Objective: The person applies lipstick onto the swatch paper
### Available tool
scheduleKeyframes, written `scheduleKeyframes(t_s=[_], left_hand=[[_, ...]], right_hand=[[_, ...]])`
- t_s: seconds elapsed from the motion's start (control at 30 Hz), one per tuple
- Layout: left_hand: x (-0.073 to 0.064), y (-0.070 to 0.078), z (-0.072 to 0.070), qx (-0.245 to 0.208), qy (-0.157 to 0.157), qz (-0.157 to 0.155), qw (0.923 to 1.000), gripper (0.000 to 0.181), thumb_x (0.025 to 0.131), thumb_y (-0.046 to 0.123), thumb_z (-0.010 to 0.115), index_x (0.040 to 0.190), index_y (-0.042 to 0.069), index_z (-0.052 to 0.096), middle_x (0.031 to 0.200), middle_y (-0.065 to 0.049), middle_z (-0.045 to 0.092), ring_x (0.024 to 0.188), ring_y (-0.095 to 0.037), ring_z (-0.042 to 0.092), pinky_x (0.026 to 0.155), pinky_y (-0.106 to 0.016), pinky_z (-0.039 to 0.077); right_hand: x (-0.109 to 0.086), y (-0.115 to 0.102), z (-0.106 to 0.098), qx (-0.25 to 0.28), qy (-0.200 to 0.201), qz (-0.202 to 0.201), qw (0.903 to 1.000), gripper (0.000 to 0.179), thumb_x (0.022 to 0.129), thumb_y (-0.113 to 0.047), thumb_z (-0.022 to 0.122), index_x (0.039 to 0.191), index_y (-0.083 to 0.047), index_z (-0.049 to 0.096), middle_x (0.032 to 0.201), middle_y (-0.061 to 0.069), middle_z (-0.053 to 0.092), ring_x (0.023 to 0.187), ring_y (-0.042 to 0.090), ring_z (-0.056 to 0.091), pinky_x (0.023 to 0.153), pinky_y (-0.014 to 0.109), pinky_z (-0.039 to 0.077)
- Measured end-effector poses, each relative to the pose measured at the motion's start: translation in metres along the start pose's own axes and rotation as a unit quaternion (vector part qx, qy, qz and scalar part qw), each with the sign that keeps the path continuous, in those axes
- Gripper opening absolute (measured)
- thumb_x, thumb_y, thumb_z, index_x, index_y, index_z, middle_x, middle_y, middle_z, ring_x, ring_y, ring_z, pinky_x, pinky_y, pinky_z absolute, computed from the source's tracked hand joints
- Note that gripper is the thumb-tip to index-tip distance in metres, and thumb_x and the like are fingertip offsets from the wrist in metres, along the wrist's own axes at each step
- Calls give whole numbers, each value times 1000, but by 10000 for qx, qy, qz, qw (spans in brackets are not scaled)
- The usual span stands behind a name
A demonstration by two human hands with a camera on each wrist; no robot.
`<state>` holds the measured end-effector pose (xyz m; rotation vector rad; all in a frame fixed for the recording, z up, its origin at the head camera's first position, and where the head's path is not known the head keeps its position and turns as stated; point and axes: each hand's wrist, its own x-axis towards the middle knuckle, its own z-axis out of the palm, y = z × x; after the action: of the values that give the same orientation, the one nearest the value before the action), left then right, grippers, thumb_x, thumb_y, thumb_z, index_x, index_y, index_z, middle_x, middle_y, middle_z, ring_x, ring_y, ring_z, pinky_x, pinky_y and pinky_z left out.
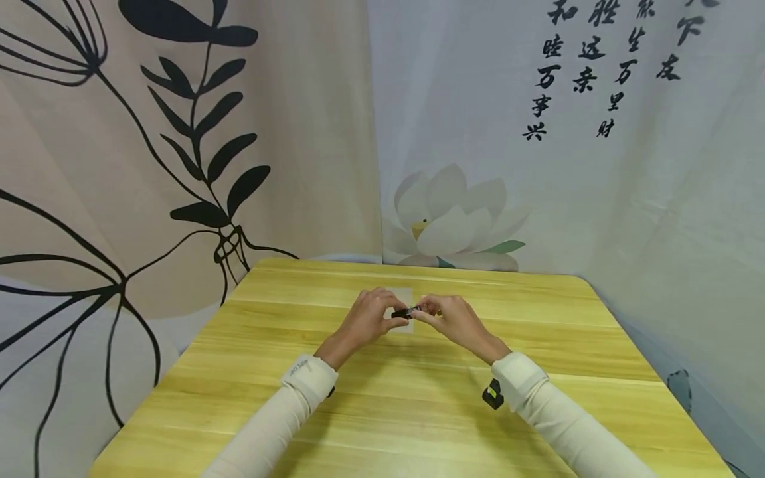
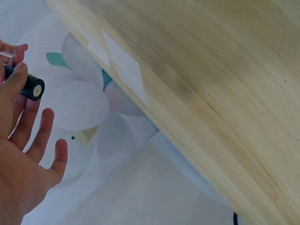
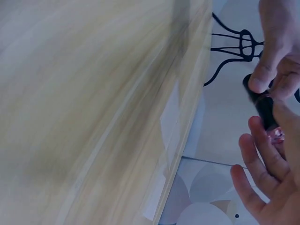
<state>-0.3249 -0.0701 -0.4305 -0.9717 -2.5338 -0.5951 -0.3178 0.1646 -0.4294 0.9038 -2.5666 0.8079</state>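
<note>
Wood-grained surface [image 1: 412,425] is standing before printed cloth [image 1: 323,133]. Head: left hand [image 1: 373,315] and right hand [image 1: 448,315] are pinching a black tube [image 1: 402,313] above it. Left wrist: spare fingers [image 2: 43,131] are spreading. Right wrist: tube is looking light, stiff, slick; ends likely best held.

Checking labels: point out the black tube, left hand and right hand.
Black tube [image 3: 265,110]: right wrist view, middle of its side.
Left hand [image 1: 370,315]: head view, back of hand.
Right hand [image 1: 451,316]: head view, back of hand.

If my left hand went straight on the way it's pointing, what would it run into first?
Past the black cylindrical tube it's pinching, your left hand would probably meet your right hand first, though depth is unclear.
</note>
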Motion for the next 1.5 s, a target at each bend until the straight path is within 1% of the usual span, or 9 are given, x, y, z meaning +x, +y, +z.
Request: scheduleKeyframes(t_s=[0.3, 0.47, 0.67, 0.83, 0.93, 1.03, 1.17, 1.37, 1.5], left_hand=[[-3, 0, 2, -150, -278, 17, 9995, 22, 94, 32, 78, 111, 19, 81, 105, 5, 76, 101, -19, 64, 89, -45, 45], [-3, -1, 2, -206, -413, 37, 9989, 23, 97, 33, 74, 114, 19, 80, 107, 4, 76, 102, -20, 64, 91, -47, 45], [-4, 0, 1, -241, -182, 41, 9995, 21, 95, 32, 78, 110, 18, 80, 102, 5, 76, 99, -21, 65, 90, -47, 46], [-4, 2, 1, -167, -225, 66, 9996, 20, 95, 31, 77, 111, 19, 80, 101, 7, 76, 99, -19, 65, 90, -46, 46], [-4, 3, 1, -117, -339, 54, 9993, 22, 97, 33, 74, 114, 19, 80, 105, 6, 76, 101, -17, 64, 91, -45, 46], [-5, 3, 0, -160, -401, 47, 9991, 23, 99, 33, 72, 115, 18, 79, 107, 5, 76, 102, -18, 64, 91, -45, 45], [-7, 0, 0, -161, -415, -62, 9990, 20, 98, 32, 74, 112, 18, 80, 102, 6, 75, 99, -20, 64, 90, -46, 46], [-10, -4, 1, -170, -344, -215, 9990, 16, 94, 32, 79, 106, 22, 81, 93, 11, 73, 96, -15, 64, 88, -42, 45], [-11, -5, 1, -281, -271, -214, 9990, 17, 93, 31, 80, 106, 20, 81, 93, 9, 72, 97, -20, 65, 87, -43, 44]], right_hand=[[-1, 1, 0, -23, 18, -320, 9995, 18, 96, -25, 77, 112, -18, 77, 94, -6, 75, 82, 11, 70, 79, 40, 59], [-3, 2, -1, -109, 4, -363, 9993, 25, 96, -28, 77, 118, -16, 76, 97, -6, 74, 84, 8, 68, 83, 39, 58], [-2, 2, 1, 207, -223, -41, 9995, 24, 101, -37, 69, 117, -19, 74, 91, -10, 72, 75, 6, 67, 66, 29, 55], [-1, 1, 1, 477, -367, -52, 9982, 14, 104, -27, 67, 109, -15, 72, 87, -8, 73, 68, 4, 65, 58, 25, 50], [-1, 1, -1, 452, -377, -162, 9981, 13, 102, -21, 69, 111, -12, 72, 90, -5, 74, 74, 7, 69, 62, 27, 53], [-1, 1, -4, 334, -382, -273, 9983, 18, 100, -19, 72, 116, -11, 71, 95, -2, 75, 84, 12, 72, 73, 35, 59], [-2, 2, -7, 296, -348, -309, 9985, 25, 97, -16, 75, 121, -9, 70, 104, 1, 75, 91, 18, 72, 85, 45, 59], [-3, 3, -8, 462, -398, -224, 9979, 28, 96, -15, 76, 122, -9, 69, 108, 2, 75, 92, 17, 72, 86, 46, 59], [-2, 3, -6, 500, -434, -283, 9974, 27, 97, -16, 75, 123, -9, 69, 105, 0, 75, 91, 16, 71, 87, 46, 58]])
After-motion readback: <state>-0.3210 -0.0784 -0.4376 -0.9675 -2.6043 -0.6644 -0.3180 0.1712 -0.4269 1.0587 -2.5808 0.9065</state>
